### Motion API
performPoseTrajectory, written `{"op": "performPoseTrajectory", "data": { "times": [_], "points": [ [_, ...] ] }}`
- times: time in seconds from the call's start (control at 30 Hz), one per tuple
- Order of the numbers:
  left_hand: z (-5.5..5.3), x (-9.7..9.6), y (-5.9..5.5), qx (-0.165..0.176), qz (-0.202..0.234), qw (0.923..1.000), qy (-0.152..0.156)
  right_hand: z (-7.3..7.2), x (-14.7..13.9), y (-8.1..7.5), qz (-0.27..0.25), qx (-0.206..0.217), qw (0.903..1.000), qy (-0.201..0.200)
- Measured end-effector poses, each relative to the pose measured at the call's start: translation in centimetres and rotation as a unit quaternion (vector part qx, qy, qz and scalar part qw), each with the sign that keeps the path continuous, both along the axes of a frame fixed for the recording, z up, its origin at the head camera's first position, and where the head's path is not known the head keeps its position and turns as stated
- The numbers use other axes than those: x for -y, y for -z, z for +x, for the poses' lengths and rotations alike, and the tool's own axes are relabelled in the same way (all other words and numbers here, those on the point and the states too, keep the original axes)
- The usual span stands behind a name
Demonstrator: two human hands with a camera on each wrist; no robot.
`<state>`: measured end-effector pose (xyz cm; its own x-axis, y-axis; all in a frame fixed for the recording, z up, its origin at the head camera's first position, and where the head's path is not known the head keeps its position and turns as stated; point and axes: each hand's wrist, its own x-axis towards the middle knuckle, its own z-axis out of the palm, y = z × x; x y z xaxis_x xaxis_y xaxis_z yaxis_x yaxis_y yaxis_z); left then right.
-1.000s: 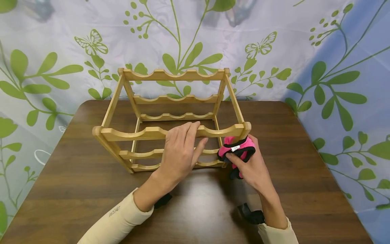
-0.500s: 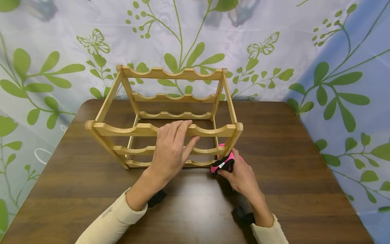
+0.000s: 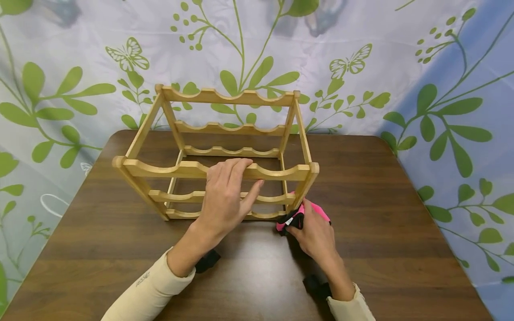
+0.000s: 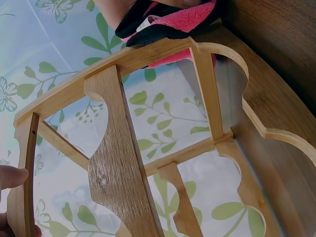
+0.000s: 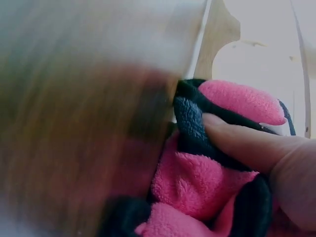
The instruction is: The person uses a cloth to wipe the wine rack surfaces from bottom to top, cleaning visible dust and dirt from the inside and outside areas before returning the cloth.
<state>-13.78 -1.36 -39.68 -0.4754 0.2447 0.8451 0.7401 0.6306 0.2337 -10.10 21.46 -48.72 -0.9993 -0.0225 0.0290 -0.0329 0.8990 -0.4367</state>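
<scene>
Held the wooden rack (image 3: 217, 129) with the left hand (image 3: 222, 194), fingers laid over the top front rail (image 3: 190, 170) and thumb on the near side of it. Pinched the pink-and-black cloth (image 5: 190, 177) with the right hand (image 3: 315, 234), lower than the left hand and to the right of it, thumb on the dark edging (image 5: 192, 126). Could not make out the far fingers of the right hand behind the cloth. Found the cloth against the lower part of the front post (image 3: 306, 186) nearest to the right hand, with some pink also on the inner side; could not tell of a full turn around the wood. Saw a white label (image 3: 289, 221) just beside the right thumb. Judged the cloth to be soft, light, fluffy, not fragile, and ready to bunch; hence thought best to take a thick fold close to the post, between thumb and fingers, rather than a loose end. Judged the rack to be stiff, smooth and rather light, so likely to slide on the desk (image 3: 381, 214) under a push from the right hand; considered the rail under the left hand a good place for steadying.
</scene>
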Motion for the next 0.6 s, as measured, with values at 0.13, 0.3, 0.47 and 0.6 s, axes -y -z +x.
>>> {"op": "performPoseTrajectory", "data": {
  "times": [0.13,0.3,0.47,0.6],
  "points": [
    [-0.1,-0.1,0.1,-0.001,0.006,1.0000,-0.003,-0.1,0.1,0.2,-0.020,-0.023,0.9995,0.009],
    [-0.2,-0.2,0.2,-0.005,0.008,0.9999,-0.005,-0.2,-0.2,0.1,-0.094,-0.041,0.9945,0.020],
    [-0.3,-0.2,0.4,-0.009,0.006,0.9999,-0.009,0.3,-0.7,-1.1,-0.204,-0.048,0.9772,0.037],
    [-0.3,-0.2,0.5,-0.013,0.007,0.9998,-0.010,0.8,-0.8,-3.1,-0.319,-0.088,0.9429,0.042]
  ]
}}
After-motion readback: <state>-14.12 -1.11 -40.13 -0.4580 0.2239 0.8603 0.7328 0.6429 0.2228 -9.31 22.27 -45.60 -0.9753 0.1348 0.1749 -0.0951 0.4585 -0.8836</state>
